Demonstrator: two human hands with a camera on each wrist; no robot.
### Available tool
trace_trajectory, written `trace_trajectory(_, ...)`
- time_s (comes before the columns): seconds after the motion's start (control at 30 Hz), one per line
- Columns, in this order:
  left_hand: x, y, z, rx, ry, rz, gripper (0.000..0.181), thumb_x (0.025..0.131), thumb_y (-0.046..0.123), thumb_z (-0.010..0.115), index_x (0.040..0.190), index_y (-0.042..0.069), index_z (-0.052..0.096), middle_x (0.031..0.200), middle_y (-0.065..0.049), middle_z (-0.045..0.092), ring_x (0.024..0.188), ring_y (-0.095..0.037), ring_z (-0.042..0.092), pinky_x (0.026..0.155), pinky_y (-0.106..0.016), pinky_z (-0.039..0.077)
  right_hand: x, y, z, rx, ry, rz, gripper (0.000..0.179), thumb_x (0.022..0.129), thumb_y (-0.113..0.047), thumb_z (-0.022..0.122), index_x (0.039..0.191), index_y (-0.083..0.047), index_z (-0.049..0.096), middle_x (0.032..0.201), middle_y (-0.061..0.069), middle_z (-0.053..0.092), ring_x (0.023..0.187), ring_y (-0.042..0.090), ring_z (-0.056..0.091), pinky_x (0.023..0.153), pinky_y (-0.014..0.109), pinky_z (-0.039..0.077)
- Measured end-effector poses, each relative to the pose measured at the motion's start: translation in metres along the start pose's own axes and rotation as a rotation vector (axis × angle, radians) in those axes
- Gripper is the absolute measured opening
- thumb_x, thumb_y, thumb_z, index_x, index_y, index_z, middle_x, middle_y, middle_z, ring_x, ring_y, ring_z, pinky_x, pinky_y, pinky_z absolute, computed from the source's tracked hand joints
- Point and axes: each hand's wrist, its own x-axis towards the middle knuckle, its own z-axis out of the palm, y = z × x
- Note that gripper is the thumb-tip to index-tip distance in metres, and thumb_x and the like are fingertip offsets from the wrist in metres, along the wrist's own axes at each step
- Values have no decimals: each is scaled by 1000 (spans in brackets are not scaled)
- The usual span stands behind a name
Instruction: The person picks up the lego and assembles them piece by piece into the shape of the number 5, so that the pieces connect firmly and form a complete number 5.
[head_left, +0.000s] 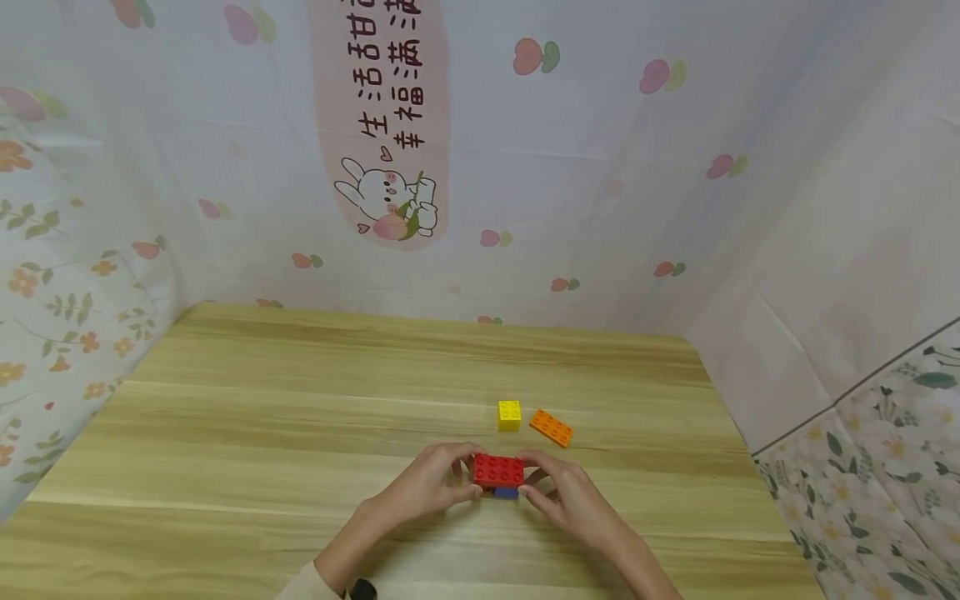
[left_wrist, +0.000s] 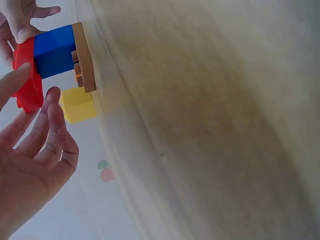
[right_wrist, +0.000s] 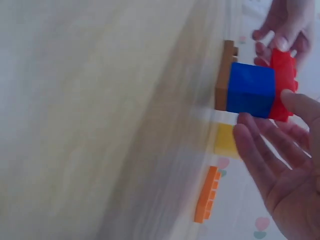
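A red eight-stud building brick (head_left: 498, 471) lies crosswise over a blue brick (left_wrist: 55, 50), which stands on one end of a brown plate (left_wrist: 84, 57) on the table. Pinching one end of the red brick between thumb and fingers is my left hand (head_left: 431, 482). My right hand (head_left: 573, 502) pinches its other end in the same way. The red brick meets the blue one's top; whether the studs are fully pressed in, I cannot tell. From above, the red brick hides most of the blue brick and brown plate.
Just beyond the hands stands a yellow brick (head_left: 509, 415). To its right an orange plate (head_left: 551, 427) lies studs up, at a slant. The wooden table (head_left: 262, 417) reaches back to a printed curtain (head_left: 600, 192), with more cloth at both sides.
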Motion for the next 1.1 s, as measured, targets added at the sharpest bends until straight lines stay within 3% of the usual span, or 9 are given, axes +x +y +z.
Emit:
trace_trajectory(0.13, -2, 1, 1, 14, -1, -27, 51, 78, 14, 76, 124, 5, 55, 102, 0, 62, 80, -14, 57, 70, -24, 49, 1, 0, -2, 27, -36, 44, 34, 90, -17, 63, 122, -8, 54, 114, 9, 61, 86, 14, 63, 63, 18, 52)
trace_trajectory(0.27, -6, 3, 1, 34, 8, -65, 75, 76, 17, 77, 138, 3, 38, 127, -14, 50, 87, -16, 58, 74, -27, 49, 1, 1, -5, 37, -63, 57, 43, 89, -14, 64, 128, -4, 50, 116, 9, 60, 86, 12, 61, 63, 19, 52)
trace_trajectory(0.4, -7, 4, 0, -29, -2, -79, 83, 76, 17, 77, 143, 3, 30, 136, -17, 41, 93, -21, 58, 78, -32, 50, 0, 6, -12, -9, -60, 52, 43, 89, -7, 62, 129, 0, 49, 116, 10, 59, 88, 16, 61, 63, 20, 52)
trace_trajectory(0.6, -7, 3, -2, -178, -19, -100, 76, 81, 22, 74, 142, 3, 33, 135, -20, 42, 92, -20, 61, 73, -26, 51, 12, 14, -28, -80, 46, 60, 34, 89, -5, 62, 122, 1, 55, 115, 14, 60, 87, 21, 61, 66, 22, 52)
trace_trajectory(0.77, -7, 1, -3, -312, -42, -118, 69, 86, 25, 69, 141, 4, 35, 134, -19, 44, 92, -16, 61, 75, -28, 51, 36, 18, -31, -97, 127, 44, 41, 84, -6, 68, 123, 2, 55, 116, 15, 59, 72, 14, 59, 58, 22, 50)
trace_trajectory(0.93, -6, 2, -4, -484, -57, -158, 60, 91, 23, 62, 141, 3, 35, 135, -20, 42, 94, -24, 62, 73, -36, 54, 59, 20, -25, -35, 93, 85, 50, 84, -6, 69, 129, 2, 49, 120, 17, 56, 58, 9, 53, 48, 22, 47)
trace_trajectory(1.03, -5, 3, -3, -557, -50, -189, 54, 95, 25, 55, 139, 0, 37, 135, -22, 41, 99, -27, 60, 77, -39, 53, 68, 22, -21, 10, 46, 132, 53, 84, -4, 67, 132, 3, 45, 112, 15, 58, 52, 9, 52, 43, 23, 45)
trace_trajectory(1.1, -3, 3, -2, -581, -41, -206, 52, 97, 27, 51, 138, -2, 38, 135, -22, 41, 102, -28, 59, 80, -39, 52, 72, 22, -19, 28, 19, 168, 52, 85, -2, 65, 132, 3, 44, 97, 13, 63, 50, 12, 53, 43, 23, 44)
